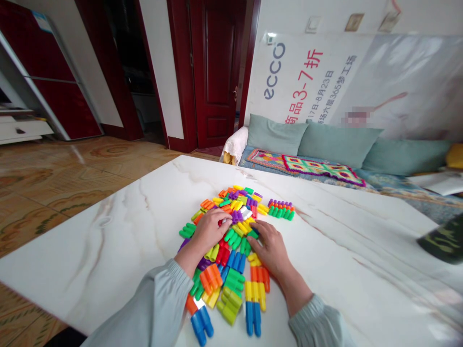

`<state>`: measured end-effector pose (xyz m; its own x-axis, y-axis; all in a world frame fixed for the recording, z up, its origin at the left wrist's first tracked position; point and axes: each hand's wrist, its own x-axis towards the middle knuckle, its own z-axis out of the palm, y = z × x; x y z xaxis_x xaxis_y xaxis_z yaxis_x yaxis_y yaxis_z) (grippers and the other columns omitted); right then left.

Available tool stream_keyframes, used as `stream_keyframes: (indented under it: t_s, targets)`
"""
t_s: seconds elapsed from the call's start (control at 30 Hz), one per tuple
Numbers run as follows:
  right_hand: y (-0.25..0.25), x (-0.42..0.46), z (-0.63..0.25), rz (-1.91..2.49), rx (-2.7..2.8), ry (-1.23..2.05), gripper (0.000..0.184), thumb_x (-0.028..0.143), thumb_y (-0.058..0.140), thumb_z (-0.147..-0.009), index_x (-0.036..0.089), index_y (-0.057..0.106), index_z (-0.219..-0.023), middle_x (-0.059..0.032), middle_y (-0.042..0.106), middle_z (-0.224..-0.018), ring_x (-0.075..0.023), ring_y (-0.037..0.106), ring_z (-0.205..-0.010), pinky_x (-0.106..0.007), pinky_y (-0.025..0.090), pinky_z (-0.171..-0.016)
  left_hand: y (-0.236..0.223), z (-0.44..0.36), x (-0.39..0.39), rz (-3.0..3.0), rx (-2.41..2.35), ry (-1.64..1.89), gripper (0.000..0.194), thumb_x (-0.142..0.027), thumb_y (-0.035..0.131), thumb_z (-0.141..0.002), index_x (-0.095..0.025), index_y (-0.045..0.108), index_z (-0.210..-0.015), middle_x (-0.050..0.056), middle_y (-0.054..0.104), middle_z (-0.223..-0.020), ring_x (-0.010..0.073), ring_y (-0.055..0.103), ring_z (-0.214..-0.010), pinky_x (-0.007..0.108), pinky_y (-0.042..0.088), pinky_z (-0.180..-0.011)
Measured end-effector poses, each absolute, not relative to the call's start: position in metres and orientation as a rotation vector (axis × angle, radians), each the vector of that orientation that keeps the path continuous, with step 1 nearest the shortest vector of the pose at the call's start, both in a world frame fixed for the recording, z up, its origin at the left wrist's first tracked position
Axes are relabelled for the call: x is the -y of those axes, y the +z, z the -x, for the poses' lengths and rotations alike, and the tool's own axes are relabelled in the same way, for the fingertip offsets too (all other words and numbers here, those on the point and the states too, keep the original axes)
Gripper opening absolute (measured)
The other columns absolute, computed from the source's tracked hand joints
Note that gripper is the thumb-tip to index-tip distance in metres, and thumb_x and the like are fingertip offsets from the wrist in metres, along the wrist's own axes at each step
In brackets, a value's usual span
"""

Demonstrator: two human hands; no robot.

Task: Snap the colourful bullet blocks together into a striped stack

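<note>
A heap of colourful plastic building blocks [231,241] lies on the white marble table [343,250]. My left hand [210,229] rests on the heap's left side, fingers curled on blocks near a white piece [246,212]. My right hand [269,246] lies on the right side of the heap, fingers bent and pressed on green and yellow blocks. A small joined cluster of purple, orange and green blocks [281,209] sits apart at the upper right. Blue blocks [253,318] lie nearest me, between my grey sleeves.
A sofa with teal cushions [336,142] and a patterned mat stands behind the table. A dark red door [217,72] is at the back. Tiled floor [54,178] spreads to the left. A dark green object [443,241] sits at the table's right edge.
</note>
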<state>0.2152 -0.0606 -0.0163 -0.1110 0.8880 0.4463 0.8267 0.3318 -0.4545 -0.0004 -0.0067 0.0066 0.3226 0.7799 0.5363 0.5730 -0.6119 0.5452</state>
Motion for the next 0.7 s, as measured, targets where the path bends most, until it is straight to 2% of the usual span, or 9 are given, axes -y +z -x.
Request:
stream_keyframes:
  t_s: [0.2,0.43,0.6,0.7]
  targets:
    - [-0.016,0.057,-0.217,1.44,1.884,0.144,0.023,0.027,0.063,-0.083,0.019,0.066,-0.104,-0.0098,0.066,-0.111,-0.0248,0.061,-0.101,-0.04,0.048,-0.091,0.015,-0.003,0.015,-2.383,-0.862,1.15,0.012,-0.026,0.064,-0.087,-0.021,0.075,-0.089,0.005,0.072,-0.091,0.0187,0.064,-0.092,0.033,0.05,-0.086]
    - [-0.013,0.06,-0.215,1.53,1.903,0.095,0.044,0.027,0.063,-0.083,0.021,0.06,-0.127,-0.0101,0.065,-0.118,-0.0269,0.059,-0.104,-0.042,0.048,-0.09,0.016,-0.002,0.017,-2.401,-0.887,0.952,0.015,-0.029,0.071,-0.081,-0.025,0.077,-0.094,0.004,0.071,-0.094,0.0194,0.063,-0.093,0.034,0.05,-0.09]
    - [-0.014,0.06,-0.215,1.514,1.899,0.1,0.044,0.029,0.067,-0.08,0.023,0.063,-0.123,-0.0087,0.066,-0.115,-0.0273,0.059,-0.103,-0.044,0.049,-0.09,0.017,-0.003,0.018,-2.397,-0.937,0.91,0.021,-0.023,0.074,-0.077,-0.026,0.077,-0.097,0.005,0.069,-0.099,0.0204,0.064,-0.096,0.035,0.05,-0.092]
    - [-0.018,0.057,-0.216,1.46,1.8,0.16,0.044,0.025,0.068,-0.075,0.02,0.063,-0.118,-0.0095,0.065,-0.111,-0.0269,0.059,-0.103,-0.043,0.049,-0.091,0.015,-0.003,0.018,-2.408,-0.94,0.891,0.026,-0.021,0.073,-0.076,-0.028,0.076,-0.101,0.005,0.067,-0.111,0.0221,0.062,-0.104,0.037,0.049,-0.096]
